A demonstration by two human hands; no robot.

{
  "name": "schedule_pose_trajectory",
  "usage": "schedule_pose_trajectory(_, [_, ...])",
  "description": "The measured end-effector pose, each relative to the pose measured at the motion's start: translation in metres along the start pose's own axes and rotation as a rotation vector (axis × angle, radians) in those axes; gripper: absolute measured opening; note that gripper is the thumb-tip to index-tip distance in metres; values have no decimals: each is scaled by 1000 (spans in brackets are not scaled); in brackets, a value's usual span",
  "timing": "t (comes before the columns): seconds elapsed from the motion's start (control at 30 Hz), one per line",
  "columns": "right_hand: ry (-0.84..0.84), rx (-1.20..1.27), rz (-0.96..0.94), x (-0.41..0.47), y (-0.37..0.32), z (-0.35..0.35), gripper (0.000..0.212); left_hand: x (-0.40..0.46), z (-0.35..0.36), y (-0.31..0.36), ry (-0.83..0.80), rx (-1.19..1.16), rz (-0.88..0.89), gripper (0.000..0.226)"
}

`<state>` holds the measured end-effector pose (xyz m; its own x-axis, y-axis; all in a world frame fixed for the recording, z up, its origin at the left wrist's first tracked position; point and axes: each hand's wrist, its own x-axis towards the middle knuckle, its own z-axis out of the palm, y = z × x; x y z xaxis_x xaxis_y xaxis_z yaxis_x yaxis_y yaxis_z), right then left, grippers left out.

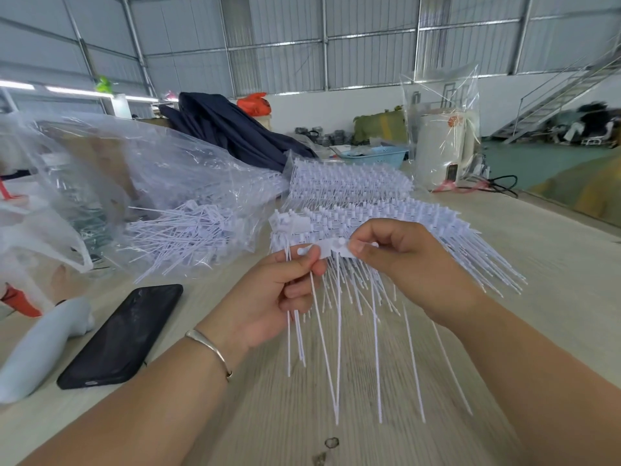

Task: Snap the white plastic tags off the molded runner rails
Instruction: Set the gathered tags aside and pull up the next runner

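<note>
Corrugated metal walls and a steel staircase frame a warehouse where a pale wood-grain table [554,264] serves as the workbench. At nine o'clock, a clear plastic bag [151,183] spills loose white tags [188,237]; below it, at about eight o'clock, a black phone [124,334] lies flat. At centre, the left hand [279,297] pinches a white tag head between thumb and curled fingers, with several thin tails hanging toward six o'clock. Just beside it at three o'clock, the right hand [403,260] pinches the neighbouring part of the same runner rail [332,248], whose long axis runs roughly nine to three between the two grips. Behind the hands, toward twelve o'clock, stacked unbroken rails [353,183] wait on the table. Both hands sit equally near the joint, so the snap likely turns on twisting them against each other across that short span.
</note>
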<state>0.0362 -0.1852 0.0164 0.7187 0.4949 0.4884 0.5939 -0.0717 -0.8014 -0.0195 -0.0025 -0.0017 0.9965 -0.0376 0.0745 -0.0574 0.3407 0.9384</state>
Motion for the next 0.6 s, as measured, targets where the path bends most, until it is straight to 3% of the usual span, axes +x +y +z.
schedule_pose_trajectory(0.23, [-189, 242, 32, 0, 5, 3, 11, -4, 0, -2, -199, -140, -144, 18])
schedule_pose_trajectory(0.3, [-247, 291, 17, -1, 5, 6, 16, -4, 1, -4, -286, -122, -226, 30])
schedule_pose_trajectory(0.43, [-283, 301, -14, -1, 3, 12, 26, -7, 3, -2, -433, -6, -262, 25])
schedule_pose_trajectory(0.6, [-225, 309, 5, 1, 1, 8, 21, -2, 4, 0, -249, -62, -176, 33])
